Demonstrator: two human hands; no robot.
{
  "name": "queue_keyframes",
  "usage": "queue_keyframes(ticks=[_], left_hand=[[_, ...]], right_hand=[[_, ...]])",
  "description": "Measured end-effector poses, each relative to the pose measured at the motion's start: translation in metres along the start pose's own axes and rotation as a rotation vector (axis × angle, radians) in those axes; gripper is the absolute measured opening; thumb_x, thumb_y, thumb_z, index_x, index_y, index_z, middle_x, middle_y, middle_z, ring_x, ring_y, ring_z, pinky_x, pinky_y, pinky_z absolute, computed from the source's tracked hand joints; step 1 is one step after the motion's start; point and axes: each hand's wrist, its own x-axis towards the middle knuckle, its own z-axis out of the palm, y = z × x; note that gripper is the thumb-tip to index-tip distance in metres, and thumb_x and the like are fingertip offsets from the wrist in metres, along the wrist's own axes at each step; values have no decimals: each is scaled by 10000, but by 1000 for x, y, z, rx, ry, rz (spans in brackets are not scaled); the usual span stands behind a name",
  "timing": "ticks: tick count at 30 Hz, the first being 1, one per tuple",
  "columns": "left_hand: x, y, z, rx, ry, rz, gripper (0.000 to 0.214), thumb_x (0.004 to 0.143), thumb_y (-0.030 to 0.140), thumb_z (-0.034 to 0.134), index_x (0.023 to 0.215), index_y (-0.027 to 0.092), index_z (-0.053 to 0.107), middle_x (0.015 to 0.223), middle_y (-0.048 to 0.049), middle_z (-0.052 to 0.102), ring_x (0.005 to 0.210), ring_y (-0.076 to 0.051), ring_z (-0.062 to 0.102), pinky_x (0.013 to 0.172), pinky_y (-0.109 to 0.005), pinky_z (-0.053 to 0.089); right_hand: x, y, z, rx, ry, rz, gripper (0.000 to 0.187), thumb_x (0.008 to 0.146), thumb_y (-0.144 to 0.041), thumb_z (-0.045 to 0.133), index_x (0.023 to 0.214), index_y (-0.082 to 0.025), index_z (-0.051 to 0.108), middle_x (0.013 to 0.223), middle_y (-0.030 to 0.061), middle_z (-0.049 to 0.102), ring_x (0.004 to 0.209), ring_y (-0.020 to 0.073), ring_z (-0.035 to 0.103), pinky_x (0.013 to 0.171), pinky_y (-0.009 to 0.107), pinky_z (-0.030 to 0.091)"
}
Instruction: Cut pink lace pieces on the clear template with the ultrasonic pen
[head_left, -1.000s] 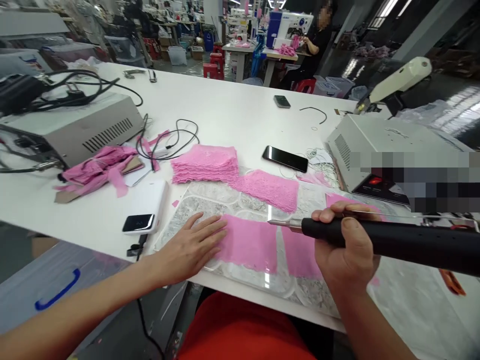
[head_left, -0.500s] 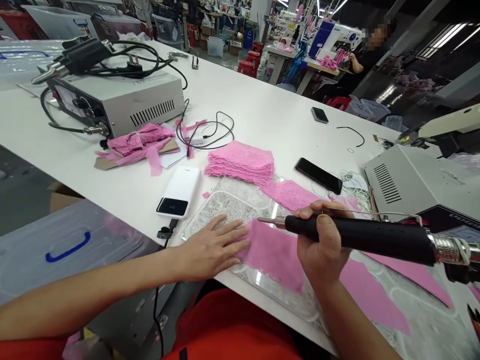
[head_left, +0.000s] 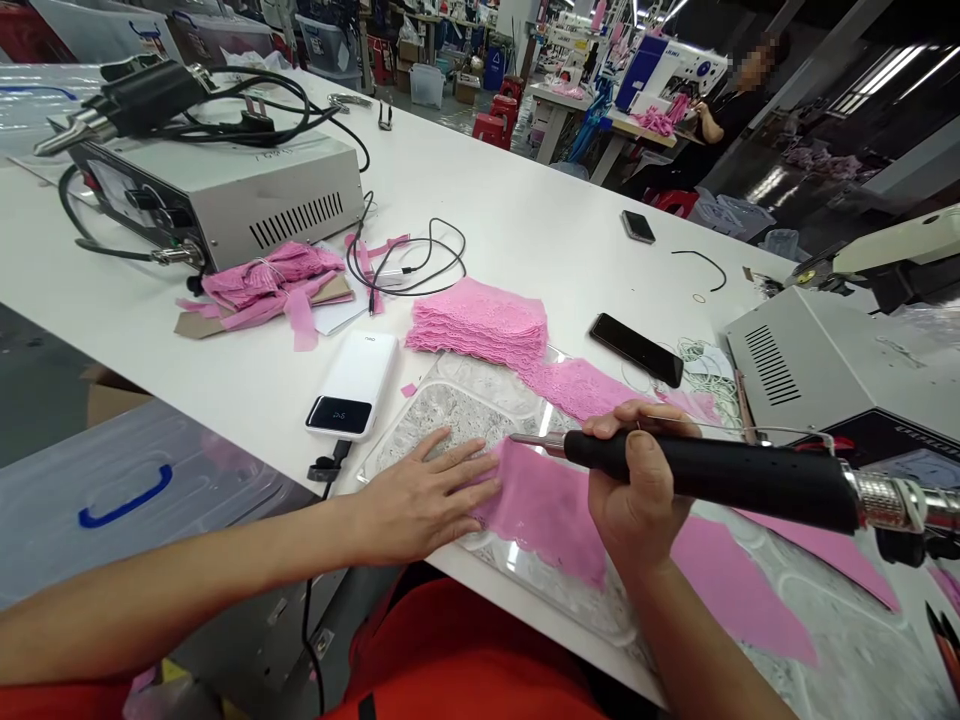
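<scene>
My left hand (head_left: pixel 424 495) lies flat with fingers spread on the left end of a pink lace strip (head_left: pixel 544 510). The strip rests on a clear glass plate (head_left: pixel 442 405) at the table's front edge. My right hand (head_left: pixel 637 490) is closed round the black handle of a hot cutting tool (head_left: pixel 720 470). The tool's metal tip (head_left: pixel 525 440) hovers at the strip's far edge, close to my left fingertips. More pink lace (head_left: pixel 750 600) runs off to the right under my right arm.
A stack of cut pink lace pieces (head_left: pixel 480 320) sits behind the plate. A white power bank (head_left: pixel 354 383), a black phone (head_left: pixel 636 349), cables and two grey control boxes (head_left: pixel 217 190) (head_left: pixel 817 360) stand on the white table. A person works at a sewing machine far behind.
The view swung left and then settled. Both hands keep their hold. The tool's tip has stayed at the strip's far edge by my left fingers.
</scene>
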Motion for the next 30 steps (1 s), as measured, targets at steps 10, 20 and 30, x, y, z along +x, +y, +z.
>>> queue_keyframes(ticks=[10,20,30], left_hand=[[-1,1,-3,-34,8,-6,396,1023,357,430,1356,168,530,1437,-117,521,1365,-303,439,1163,-543,258],[-20,6,-6,-55,42,-28,392,1012,321,460,1367,162,508,1427,-105,536,1393,-300,408,1191,-554,198],[-40,15,-13,-52,47,-64,412,998,282,490,1387,147,493,1428,-112,534,1395,-283,412,1209,-548,172]], right_hand=[[2,3,1,-26,-27,-39,141,728,-214,673,795,-216,549,804,-46,578,624,92,589,667,321,541],[2,2,1,-12,-23,-42,145,725,-201,681,791,-214,552,802,-43,577,633,95,588,665,320,538],[-10,-15,5,20,-39,75,121,738,-215,657,811,-221,561,827,-33,533,651,88,562,666,311,534]])
